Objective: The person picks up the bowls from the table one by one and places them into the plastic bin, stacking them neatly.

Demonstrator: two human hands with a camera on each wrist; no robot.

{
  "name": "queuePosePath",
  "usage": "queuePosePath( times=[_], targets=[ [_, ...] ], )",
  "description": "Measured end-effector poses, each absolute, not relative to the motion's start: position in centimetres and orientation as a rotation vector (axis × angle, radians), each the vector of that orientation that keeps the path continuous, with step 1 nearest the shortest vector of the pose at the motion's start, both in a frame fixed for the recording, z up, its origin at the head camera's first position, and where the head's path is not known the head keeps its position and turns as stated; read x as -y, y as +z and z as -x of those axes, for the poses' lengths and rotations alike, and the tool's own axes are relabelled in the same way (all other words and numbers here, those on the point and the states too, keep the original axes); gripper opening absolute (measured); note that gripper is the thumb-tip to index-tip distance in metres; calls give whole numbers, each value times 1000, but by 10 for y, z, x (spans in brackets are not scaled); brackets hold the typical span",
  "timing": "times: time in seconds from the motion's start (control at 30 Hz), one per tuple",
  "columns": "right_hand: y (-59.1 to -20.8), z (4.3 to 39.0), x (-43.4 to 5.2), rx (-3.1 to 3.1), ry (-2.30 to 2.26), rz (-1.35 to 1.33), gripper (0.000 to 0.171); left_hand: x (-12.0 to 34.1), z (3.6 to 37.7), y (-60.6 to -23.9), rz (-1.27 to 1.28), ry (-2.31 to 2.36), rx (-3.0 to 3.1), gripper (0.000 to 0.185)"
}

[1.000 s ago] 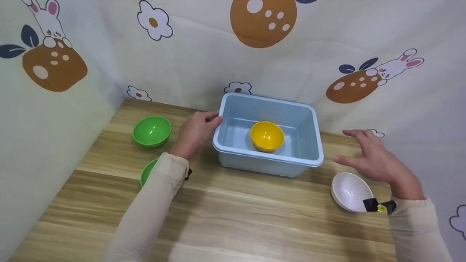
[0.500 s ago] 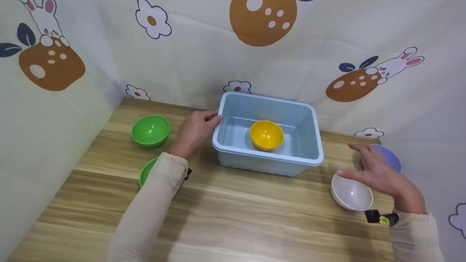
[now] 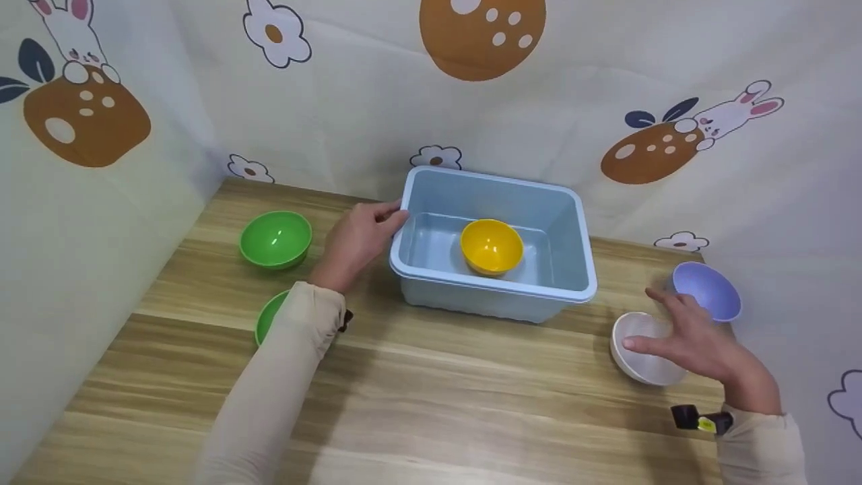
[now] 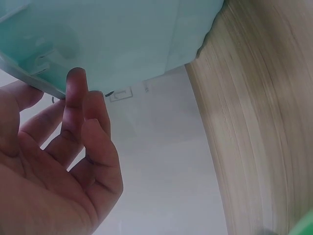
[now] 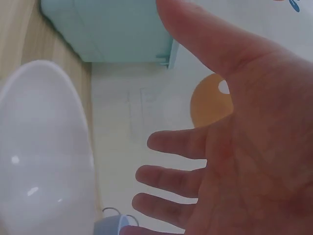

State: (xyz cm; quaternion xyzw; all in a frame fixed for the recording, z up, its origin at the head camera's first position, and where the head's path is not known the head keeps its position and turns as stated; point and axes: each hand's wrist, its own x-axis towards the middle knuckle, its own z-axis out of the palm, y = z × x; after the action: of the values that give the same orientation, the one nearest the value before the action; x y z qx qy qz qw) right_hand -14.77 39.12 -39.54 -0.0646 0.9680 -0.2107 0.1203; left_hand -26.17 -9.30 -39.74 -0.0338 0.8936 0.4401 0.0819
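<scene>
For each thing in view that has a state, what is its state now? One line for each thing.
Bin: upright on the table, holds the yellow bowl.
Yellow bowl: upright, inside the bin.
White bowl: upright, under the right hand.
Purple bowl: tilted, on the table.
Green bowl: upright, untouched.
Left hand: fingers on the bin's rim.
Right hand: open, fingers spread over the white bowl.

On my table: two green bowls (image 3: 275,238) (image 3: 269,320), one yellow bowl (image 3: 491,245), one white bowl (image 3: 640,350), one purple bowl (image 3: 707,289), one blue bin (image 3: 495,289), and my two hands (image 3: 357,239) (image 3: 700,343).
</scene>
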Motion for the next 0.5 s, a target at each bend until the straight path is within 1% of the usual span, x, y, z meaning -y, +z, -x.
queuePosePath(
  times=[0.27, 0.5],
  targets=[
    [-413, 142, -395, -2847, -550, 187, 111, 93, 263, -396, 133, 1324, -2638, 51],
    [-422, 136, -397, -2832, -521, 183, 119, 93, 262, -396, 116, 1331, -2649, 50]
  ],
)
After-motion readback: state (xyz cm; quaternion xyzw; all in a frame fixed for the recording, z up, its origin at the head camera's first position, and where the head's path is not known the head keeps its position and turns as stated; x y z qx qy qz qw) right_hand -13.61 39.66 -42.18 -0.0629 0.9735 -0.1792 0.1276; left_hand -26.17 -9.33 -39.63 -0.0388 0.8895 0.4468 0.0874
